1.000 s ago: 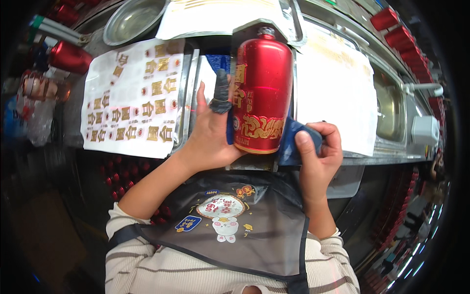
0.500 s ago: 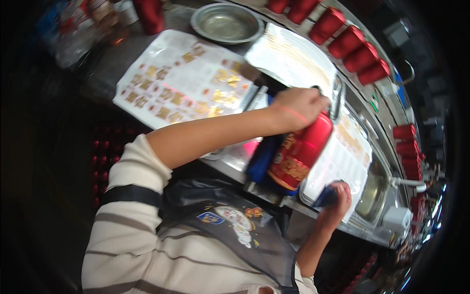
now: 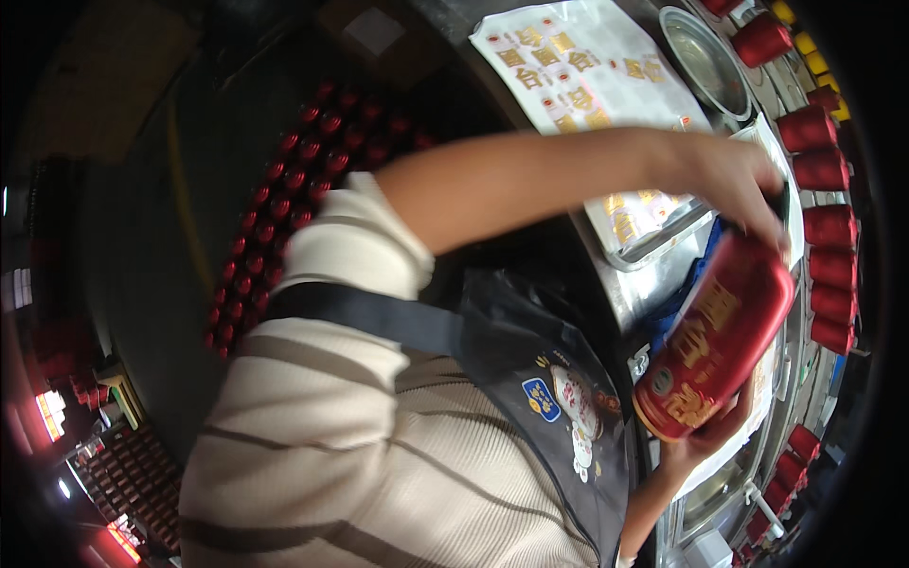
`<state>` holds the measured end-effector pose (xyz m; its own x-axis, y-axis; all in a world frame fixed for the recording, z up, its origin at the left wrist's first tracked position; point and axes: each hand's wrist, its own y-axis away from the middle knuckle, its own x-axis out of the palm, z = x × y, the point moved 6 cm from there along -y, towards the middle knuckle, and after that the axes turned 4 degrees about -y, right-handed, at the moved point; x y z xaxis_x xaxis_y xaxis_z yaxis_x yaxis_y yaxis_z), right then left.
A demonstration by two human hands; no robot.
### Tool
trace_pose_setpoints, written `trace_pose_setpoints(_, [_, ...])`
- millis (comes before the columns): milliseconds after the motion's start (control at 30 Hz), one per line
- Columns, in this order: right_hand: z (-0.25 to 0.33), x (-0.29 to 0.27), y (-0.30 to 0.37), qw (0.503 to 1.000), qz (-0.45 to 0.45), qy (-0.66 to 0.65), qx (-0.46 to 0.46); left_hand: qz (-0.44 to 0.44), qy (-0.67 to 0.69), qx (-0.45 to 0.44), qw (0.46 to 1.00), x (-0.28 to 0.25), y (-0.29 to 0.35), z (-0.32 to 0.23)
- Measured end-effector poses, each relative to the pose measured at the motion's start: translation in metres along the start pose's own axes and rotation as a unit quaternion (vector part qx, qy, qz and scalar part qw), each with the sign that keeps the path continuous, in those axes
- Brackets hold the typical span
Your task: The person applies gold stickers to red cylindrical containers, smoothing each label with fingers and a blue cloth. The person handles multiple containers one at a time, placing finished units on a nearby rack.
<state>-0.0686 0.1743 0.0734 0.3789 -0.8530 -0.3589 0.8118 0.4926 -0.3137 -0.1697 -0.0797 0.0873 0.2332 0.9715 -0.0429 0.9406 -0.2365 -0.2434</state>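
A red bottle with gold lettering is tilted in front of me, its neck up and its base toward my body. My left hand is closed at the neck end, somewhat smeared by motion. Around the lower side near the base, my right hand holds the bottle from behind; most of its fingers are hidden. Beyond my left forearm lies a white sheet of gold decals, partly covered by the arm. Blue cloth-like material shows behind the bottle.
A round metal basin stands past the decal sheet. Several red bottles line the far side of the counter. Many more red bottles stand low at the left. A tap and sink are at the lower right.
My view has swung left, so the counter sits farther right. The bottle is lifted and tilted. My right hand, earlier apart with a dark blue cloth, is now at the bottle's base.
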Motion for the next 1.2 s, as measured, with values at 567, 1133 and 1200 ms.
trace_pose_setpoints(567, [0.008, 0.105, -0.100, 0.968, 0.199, 0.149, 0.037, -0.444, -0.556, -0.435, 0.552, -0.052, 0.551, 0.113])
trace_pose_setpoints(1133, [-0.002, 0.065, -0.079, 0.944, 0.190, 0.224, 0.150, -0.290, -0.511, -0.563, 0.581, 0.016, 0.626, 0.367])
trace_pose_setpoints(1200, [-0.022, 0.057, -0.065, 0.956, 0.186, 0.184, 0.133, -0.253, -0.519, -0.567, 0.587, 0.021, 0.620, 0.357])
